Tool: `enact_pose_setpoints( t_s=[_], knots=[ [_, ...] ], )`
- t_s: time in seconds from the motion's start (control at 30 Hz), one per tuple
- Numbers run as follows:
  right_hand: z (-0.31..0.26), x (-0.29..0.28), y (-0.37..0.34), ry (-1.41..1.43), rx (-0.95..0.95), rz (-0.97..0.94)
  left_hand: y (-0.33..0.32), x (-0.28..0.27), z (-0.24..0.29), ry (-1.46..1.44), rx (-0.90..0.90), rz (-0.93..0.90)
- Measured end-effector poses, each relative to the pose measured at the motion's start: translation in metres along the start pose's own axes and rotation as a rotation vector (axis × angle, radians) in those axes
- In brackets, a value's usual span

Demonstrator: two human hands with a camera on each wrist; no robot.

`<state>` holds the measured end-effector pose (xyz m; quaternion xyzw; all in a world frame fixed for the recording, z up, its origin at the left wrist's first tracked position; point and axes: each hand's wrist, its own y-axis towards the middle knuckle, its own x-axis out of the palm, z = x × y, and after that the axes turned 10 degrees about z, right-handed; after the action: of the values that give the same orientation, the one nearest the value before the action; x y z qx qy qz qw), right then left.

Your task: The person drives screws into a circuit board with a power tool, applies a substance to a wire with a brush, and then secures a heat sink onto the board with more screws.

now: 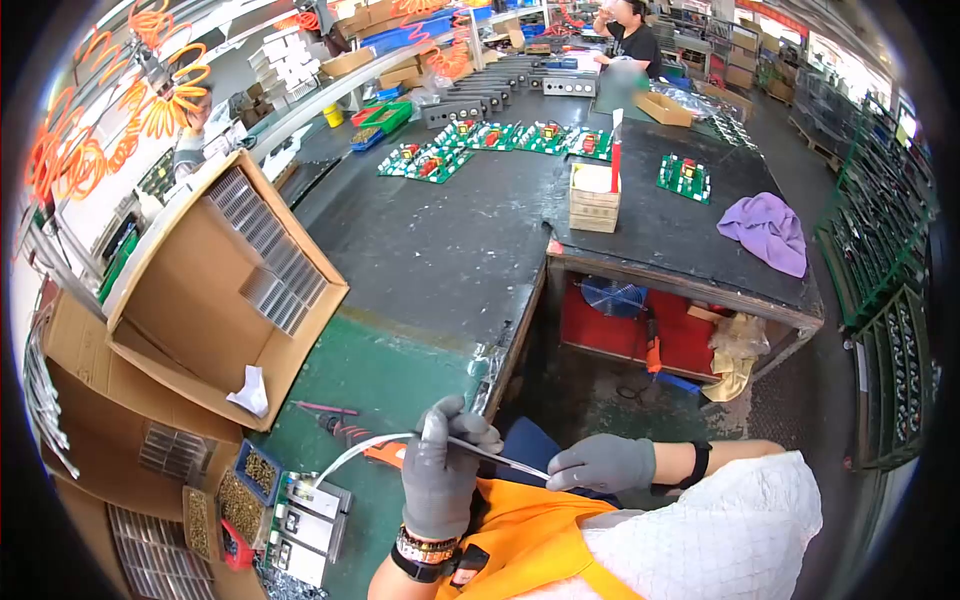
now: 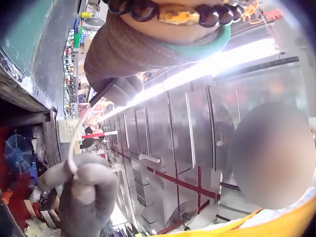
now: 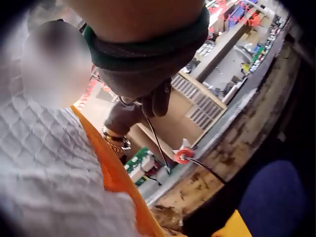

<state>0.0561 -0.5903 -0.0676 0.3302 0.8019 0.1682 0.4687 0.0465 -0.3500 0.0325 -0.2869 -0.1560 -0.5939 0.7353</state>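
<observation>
My gloved left hand (image 1: 437, 475) grips a thin cable (image 1: 355, 446) with a dark length by its fingers. From there the pale part curves down to a green circuit board with white blocks (image 1: 310, 530) on the bench. My gloved right hand (image 1: 605, 463) pinches the cable's other end in front of the orange apron (image 1: 535, 520). In the left wrist view the cable spans between both hands, the right hand (image 2: 86, 195) lower down. An orange power screwdriver (image 1: 385, 453) lies behind the left hand, partly hidden by it.
Open cardboard boxes (image 1: 190, 320) stand at the left, near trays of small screws (image 1: 240, 500). Several green circuit boards (image 1: 490, 136), a small box with a red pen (image 1: 595, 200) and a purple cloth (image 1: 765, 230) lie farther back. A person (image 1: 632, 42) is at the far end.
</observation>
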Motion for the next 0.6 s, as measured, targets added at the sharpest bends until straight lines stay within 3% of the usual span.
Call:
enact_pose_setpoints(
  t_s=[0.03, 0.1, 0.23, 0.3, 0.37, 0.43, 0.5, 0.57, 0.6],
  knots=[
    [0.0, 0.002, -0.01, -0.028, 0.061, -0.035, 0.006, 0.006, -0.002, -0.005, -0.001, 0.018],
    [0.003, 0.01, -0.024, 0.042, 0.113, -0.075, 0.023, 0.006, -0.007, 0.092, 0.166, 0.104],
    [0.02, 0.032, -0.044, 0.065, 0.247, -0.276, 0.038, -0.004, -0.01, 0.257, 0.194, 0.163],
    [0.017, 0.026, -0.025, 0.343, 0.369, -0.393, 0.027, -0.004, -0.013, 0.321, 0.184, 0.134],
    [0.02, 0.009, 0.003, 0.428, 0.475, -0.243, 0.02, -0.007, -0.015, 0.285, 0.141, 0.106],
    [0.048, -0.01, 0.033, 0.197, 0.296, 0.07, 0.01, -0.008, -0.016, 0.25, 0.093, 0.061],
    [0.05, -0.039, 0.073, 0.759, 0.816, 0.453, 0.002, -0.006, -0.015, 0.294, 0.061, 0.01],
    [0.061, -0.061, 0.102, 1.012, 0.902, 0.671, -0.002, -0.009, -0.019, 0.312, 0.055, -0.016],
    [0.06, -0.068, 0.111, 1.031, 0.807, 0.719, -0.004, -0.009, -0.02, 0.332, 0.046, -0.03]
  ],
)
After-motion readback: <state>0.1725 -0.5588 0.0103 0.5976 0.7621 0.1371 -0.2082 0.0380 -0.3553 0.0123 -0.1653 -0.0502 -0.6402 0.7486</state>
